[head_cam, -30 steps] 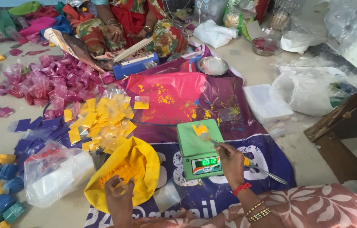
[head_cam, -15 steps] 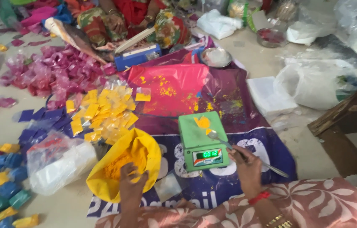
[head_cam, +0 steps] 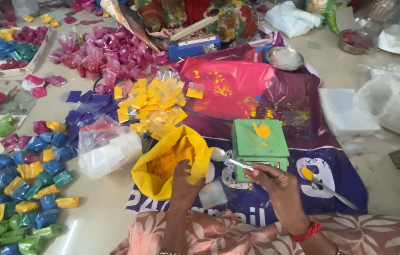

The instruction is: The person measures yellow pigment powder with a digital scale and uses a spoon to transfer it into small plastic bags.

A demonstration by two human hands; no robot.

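Note:
My left hand (head_cam: 184, 182) grips the near edge of an open yellow bag (head_cam: 162, 160) filled with yellow powder. My right hand (head_cam: 279, 187) holds a metal spoon (head_cam: 228, 158) whose bowl points left, close to the bag's rim. Just behind the spoon stands a small green weighing scale (head_cam: 259, 141) with a dab of yellow powder on its top. A second spoon (head_cam: 328, 187) with yellow powder lies on the printed sheet to the right of my right hand.
Small yellow packets (head_cam: 155, 106) lie heaped behind the bag, pink ones (head_cam: 110, 49) farther back, mixed coloured ones (head_cam: 25, 179) at the left. A clear bag of packets (head_cam: 108, 146) sits left of the yellow bag. A seated person (head_cam: 200, 14), steel bowl (head_cam: 285, 57) and white bags (head_cam: 394, 104) are nearby.
My right hand has left the scale and carried the spoon leftward to the yellow bag. My left hand still holds the bag's edge. The camera has moved closer.

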